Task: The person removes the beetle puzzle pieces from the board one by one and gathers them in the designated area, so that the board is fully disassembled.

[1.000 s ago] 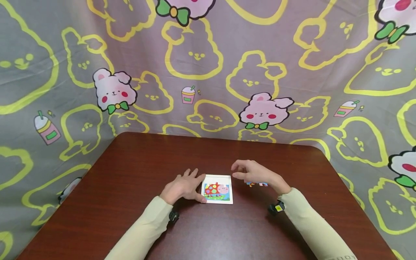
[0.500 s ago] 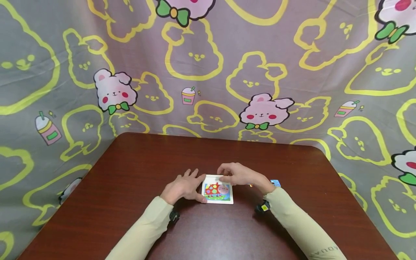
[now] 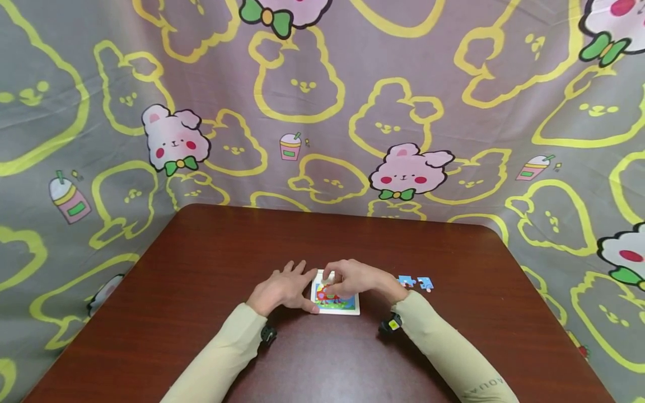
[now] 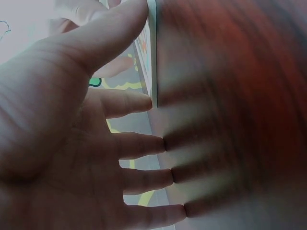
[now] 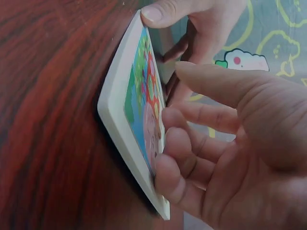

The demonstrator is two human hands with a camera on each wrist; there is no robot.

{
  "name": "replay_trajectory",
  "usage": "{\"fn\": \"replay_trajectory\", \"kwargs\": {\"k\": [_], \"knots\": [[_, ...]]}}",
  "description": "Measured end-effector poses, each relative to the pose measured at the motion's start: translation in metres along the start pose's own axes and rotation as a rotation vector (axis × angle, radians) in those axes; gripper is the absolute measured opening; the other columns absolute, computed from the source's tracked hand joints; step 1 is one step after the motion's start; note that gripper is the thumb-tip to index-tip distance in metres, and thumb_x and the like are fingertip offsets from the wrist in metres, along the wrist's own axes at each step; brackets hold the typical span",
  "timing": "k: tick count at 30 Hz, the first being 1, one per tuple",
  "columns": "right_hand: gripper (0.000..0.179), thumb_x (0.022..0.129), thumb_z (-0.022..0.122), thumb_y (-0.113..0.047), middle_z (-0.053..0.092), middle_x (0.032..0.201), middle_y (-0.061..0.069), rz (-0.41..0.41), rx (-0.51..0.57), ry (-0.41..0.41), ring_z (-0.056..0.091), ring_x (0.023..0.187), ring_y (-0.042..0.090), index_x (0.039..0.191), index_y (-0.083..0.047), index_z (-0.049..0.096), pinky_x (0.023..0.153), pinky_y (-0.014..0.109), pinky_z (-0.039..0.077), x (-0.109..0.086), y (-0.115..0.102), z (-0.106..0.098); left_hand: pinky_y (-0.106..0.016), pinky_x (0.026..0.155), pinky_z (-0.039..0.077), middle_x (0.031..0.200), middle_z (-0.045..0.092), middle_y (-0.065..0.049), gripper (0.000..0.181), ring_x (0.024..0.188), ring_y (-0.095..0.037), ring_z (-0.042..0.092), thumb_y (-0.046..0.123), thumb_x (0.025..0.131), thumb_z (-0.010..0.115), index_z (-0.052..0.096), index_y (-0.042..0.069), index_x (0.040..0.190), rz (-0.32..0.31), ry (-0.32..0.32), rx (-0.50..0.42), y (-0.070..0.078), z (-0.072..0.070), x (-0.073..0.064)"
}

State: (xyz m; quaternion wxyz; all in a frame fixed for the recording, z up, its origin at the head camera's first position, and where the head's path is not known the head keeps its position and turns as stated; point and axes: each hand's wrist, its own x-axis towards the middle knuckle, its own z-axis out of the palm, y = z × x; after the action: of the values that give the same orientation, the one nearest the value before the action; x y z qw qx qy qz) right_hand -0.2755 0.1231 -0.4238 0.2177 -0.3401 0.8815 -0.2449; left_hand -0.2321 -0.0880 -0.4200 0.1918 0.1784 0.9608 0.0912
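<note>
A white puzzle tray (image 3: 335,313) lies on the brown table, a ladybug picture filling its lower part. My left hand (image 3: 282,290) rests at the tray's left side, fingers spread and straight, thumb on the lower left corner. Over the tray's upper part is my right hand (image 3: 353,277), with its fingers bent. In the right wrist view, the thumb (image 5: 211,81) stands apart from the curled fingers, whose tips are by the picture (image 5: 144,96). No piece shows between them; whether one is behind the fingertips I cannot tell.
Two blue puzzle pieces (image 3: 425,284) lie right of the tray, beside the right wrist. Behind the table hangs a grey curtain (image 3: 312,134) with cartoon prints. Each wrist wears a black band (image 3: 269,334).
My right hand has moved left, from beside the loose pieces to over the tray. This uncovers the blue pieces at the right. The left hand has kept its place.
</note>
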Motion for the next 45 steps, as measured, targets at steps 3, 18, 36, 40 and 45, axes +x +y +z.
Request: {"fn": "replay_trajectory", "kwargs": {"k": [3,18,36,40,45], "knots": [[0.031,0.087,0.075,-0.028,0.067,0.077,-0.004,0.014,-0.047,-0.002,0.060,0.063,0.006,0.112,-0.015,0.063,0.059,0.024,0.049,0.001,-0.003,0.002,-0.063,0.114,0.025,0.163,0.021,-0.016,0.097,0.150,-0.043,0.017,0.062,0.078,0.073,0.030,0.022,0.155,-0.001,0.001,-0.006,0.000,0.000,0.000],[0.030,0.084,0.078,-0.031,0.063,0.070,-0.008,0.097,-0.158,0.042,0.057,0.059,0.005,0.105,-0.015,0.064,0.057,0.023,0.047,0.005,-0.013,0.013,-0.063,0.114,0.025,0.163,0.022,-0.017,0.096,0.149,-0.044,0.018,0.060,0.077,0.074,0.032,0.021,0.154,0.011,0.015,-0.005,0.000,-0.001,-0.002],[0.030,0.081,0.081,-0.030,0.063,0.073,-0.005,0.103,-0.147,0.069,0.056,0.065,0.008,0.099,-0.015,0.062,0.059,0.025,0.046,0.005,-0.012,0.014,-0.064,0.113,0.025,0.163,0.022,-0.017,0.096,0.149,-0.045,0.018,0.061,0.077,0.074,0.032,0.021,0.154,0.011,0.015,0.006,0.002,-0.001,0.000],[0.030,0.081,0.081,-0.028,0.062,0.073,-0.005,0.091,-0.138,0.068,0.055,0.065,0.008,0.100,-0.015,0.061,0.058,0.025,0.045,0.005,-0.011,0.015,-0.064,0.113,0.025,0.162,0.022,-0.017,0.096,0.149,-0.045,0.019,0.060,0.077,0.074,0.033,0.021,0.154,0.010,0.014,0.002,0.002,-0.002,-0.001],[0.031,0.081,0.081,-0.027,0.063,0.076,-0.003,0.082,-0.129,0.071,0.056,0.067,0.010,0.100,-0.015,0.059,0.060,0.026,0.046,0.005,-0.010,0.015,-0.064,0.113,0.026,0.162,0.022,-0.018,0.096,0.149,-0.045,0.019,0.060,0.077,0.074,0.033,0.020,0.154,0.009,0.011,-0.004,0.003,-0.003,-0.003]]}}
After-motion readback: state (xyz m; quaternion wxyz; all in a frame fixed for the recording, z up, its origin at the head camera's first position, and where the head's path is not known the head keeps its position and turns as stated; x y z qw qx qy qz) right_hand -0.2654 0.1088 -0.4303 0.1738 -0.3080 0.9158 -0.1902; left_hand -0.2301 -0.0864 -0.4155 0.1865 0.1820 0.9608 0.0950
